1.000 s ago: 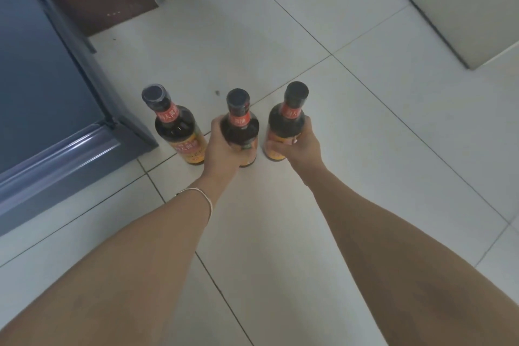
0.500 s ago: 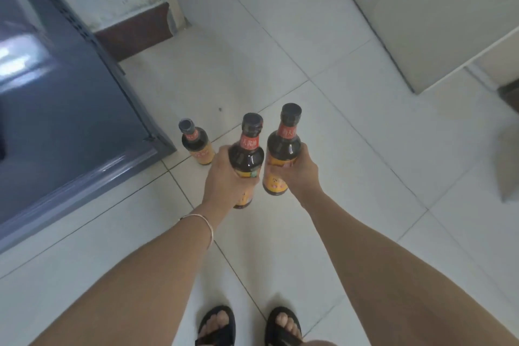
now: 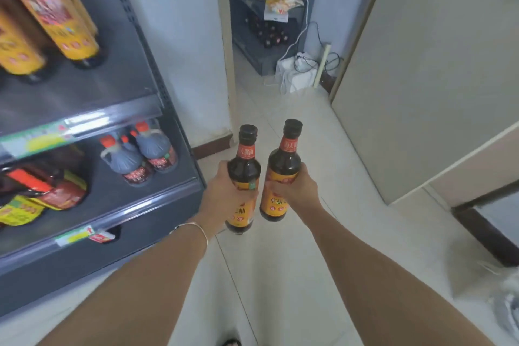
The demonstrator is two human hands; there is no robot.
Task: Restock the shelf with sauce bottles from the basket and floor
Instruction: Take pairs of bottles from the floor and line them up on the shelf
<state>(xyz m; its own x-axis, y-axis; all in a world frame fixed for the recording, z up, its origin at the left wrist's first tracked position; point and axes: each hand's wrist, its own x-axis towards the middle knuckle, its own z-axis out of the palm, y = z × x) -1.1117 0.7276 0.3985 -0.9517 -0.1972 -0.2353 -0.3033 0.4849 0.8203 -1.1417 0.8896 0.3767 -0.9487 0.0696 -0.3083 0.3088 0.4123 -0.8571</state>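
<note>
The left hand (image 3: 224,191) is clasping one soy sauce bottle (image 3: 243,177) and the right hand (image 3: 295,188) another (image 3: 280,171), both upright, right of the shelf (image 3: 157,191); being glass, probably heavy and breakable, mid-body grips suit.

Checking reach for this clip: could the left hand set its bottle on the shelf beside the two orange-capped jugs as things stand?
Probably yes. The left hand holds its bottle just off the shelf's open corner, with bare shelf in front of the jugs and nothing between.

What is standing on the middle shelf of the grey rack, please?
On the middle shelf, two dark jugs with orange caps stand near its right end, and red and yellow labelled bottles sit further left. The shelf above hides whatever stands behind them.
</note>
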